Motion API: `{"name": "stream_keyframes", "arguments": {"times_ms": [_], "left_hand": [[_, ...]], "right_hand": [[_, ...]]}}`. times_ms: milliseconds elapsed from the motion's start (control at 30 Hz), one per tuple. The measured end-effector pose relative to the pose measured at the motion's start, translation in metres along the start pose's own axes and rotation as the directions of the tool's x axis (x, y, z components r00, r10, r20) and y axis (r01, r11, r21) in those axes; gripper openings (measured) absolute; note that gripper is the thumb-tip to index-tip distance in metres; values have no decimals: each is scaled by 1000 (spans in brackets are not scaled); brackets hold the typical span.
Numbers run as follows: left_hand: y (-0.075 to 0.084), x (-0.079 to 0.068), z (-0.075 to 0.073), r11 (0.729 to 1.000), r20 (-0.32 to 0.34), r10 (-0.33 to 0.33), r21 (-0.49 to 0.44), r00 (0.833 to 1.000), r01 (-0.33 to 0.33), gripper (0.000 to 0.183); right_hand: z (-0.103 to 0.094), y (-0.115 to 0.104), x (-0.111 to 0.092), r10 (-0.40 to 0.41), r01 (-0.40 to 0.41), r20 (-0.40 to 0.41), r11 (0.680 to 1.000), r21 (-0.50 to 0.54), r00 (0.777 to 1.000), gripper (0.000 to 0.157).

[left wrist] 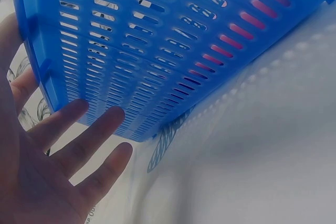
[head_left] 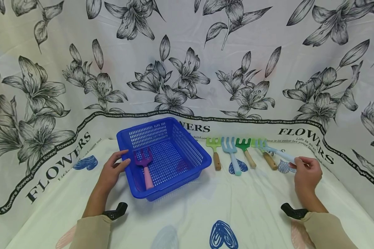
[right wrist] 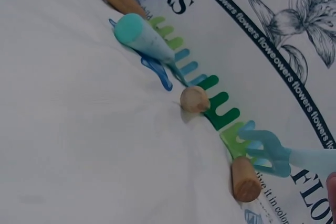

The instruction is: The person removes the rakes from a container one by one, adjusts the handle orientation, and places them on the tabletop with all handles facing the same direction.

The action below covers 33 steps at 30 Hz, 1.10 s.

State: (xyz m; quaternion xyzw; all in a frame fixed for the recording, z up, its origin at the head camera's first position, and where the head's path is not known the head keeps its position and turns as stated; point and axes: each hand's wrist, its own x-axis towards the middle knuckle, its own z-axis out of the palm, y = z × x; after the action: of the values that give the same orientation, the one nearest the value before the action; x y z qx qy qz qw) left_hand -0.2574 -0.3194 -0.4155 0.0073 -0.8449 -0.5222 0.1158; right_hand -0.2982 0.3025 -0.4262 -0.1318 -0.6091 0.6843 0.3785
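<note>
A blue plastic basket (head_left: 187,173) tilts on the cloth, a purple hand fork with a pink handle (head_left: 148,178) lying inside. My left hand (head_left: 111,170) grips the basket's left rim with thumb and forefinger; in the left wrist view its other fingers (left wrist: 97,142) spread beside the slotted wall. My right hand (head_left: 308,174) pinches the handle end of a light blue hand fork (head_left: 280,153). This fork's tines hover over a light green fork with a wooden handle (head_left: 269,160); in the right wrist view the held fork (right wrist: 275,153) overlaps the green tines.
Right of the basket lie a light green fork (head_left: 216,160), a blue fork (head_left: 233,159) and a dark green fork (head_left: 250,159) in a row. Behind them rises a flower-printed curtain (head_left: 205,100). White patterned cloth (head_left: 187,221) covers the near surface.
</note>
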Motion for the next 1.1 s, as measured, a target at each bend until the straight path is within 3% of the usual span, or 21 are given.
{"name": "stream_keyframes", "arguments": {"times_ms": [533, 767, 867, 1100], "left_hand": [[0, 0, 0, 1000, 4, -4, -3, 1000, 4, 64], [1, -1, 0, 1000, -1, -5, 4, 1000, 5, 64], [2, -1, 0, 1000, -1, -4, 5, 1000, 4, 64], [1, -2, 0, 1000, -1, 4, 4, 1000, -4, 63]], "right_hand": [[-10, 1, 8, 114, -117, -84, 992, -39, 990, 10], [-11, 2, 10, 107, -119, -101, 985, -125, 989, 11], [-11, 4, 11, 95, -117, -107, 968, -223, 990, 10], [-13, 7, 13, 53, -87, -82, 872, -482, 995, 14]]}}
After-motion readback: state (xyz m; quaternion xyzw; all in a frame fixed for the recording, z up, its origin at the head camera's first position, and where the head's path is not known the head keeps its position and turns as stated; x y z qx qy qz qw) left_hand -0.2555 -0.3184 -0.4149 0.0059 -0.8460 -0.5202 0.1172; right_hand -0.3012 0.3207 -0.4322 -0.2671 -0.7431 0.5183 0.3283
